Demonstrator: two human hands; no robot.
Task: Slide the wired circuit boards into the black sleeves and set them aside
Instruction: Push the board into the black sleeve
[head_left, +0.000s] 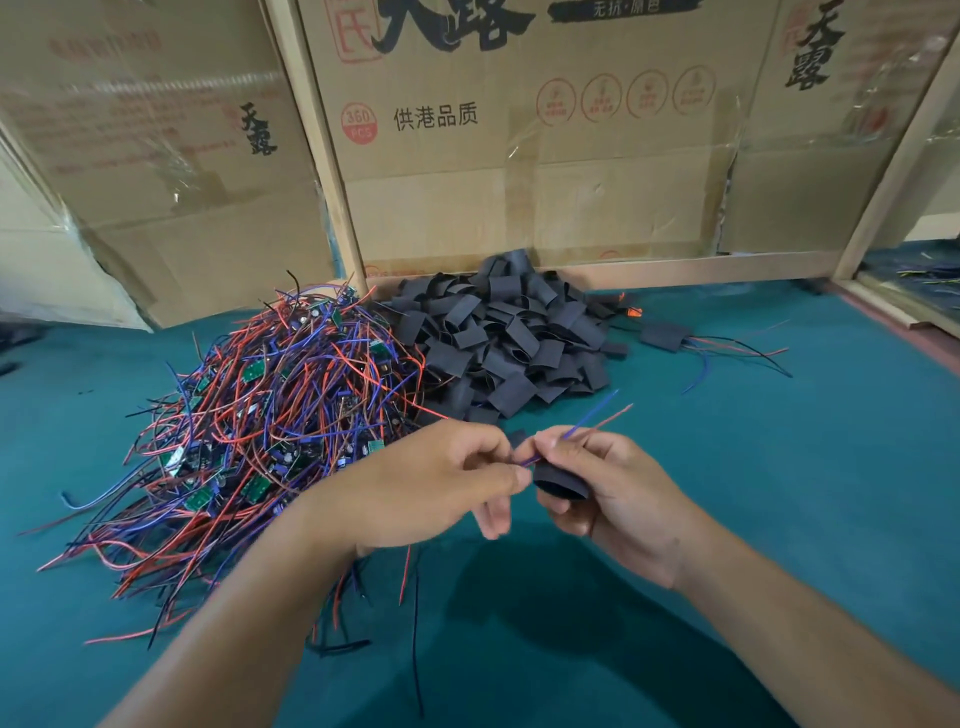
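Observation:
A tangled heap of small green circuit boards with red, blue and black wires (260, 431) lies on the left of the green table. Behind the hands is a pile of flat black sleeves (509, 338). My right hand (608, 499) grips one black sleeve (560, 480), its opening facing left. My left hand (436, 483) pinches a wired board whose blue and red wires (587, 423) run through the sleeve and stick out up to the right; the board itself is hidden by my fingers. More wires hang below my left hand. One sleeved board with wires (665, 335) lies at the right.
The table has a green felt top (831, 467). Large printed cardboard boxes (519, 156) and a wooden frame (701, 270) wall off the back. A small orange piece (634, 312) lies near the sleeve pile.

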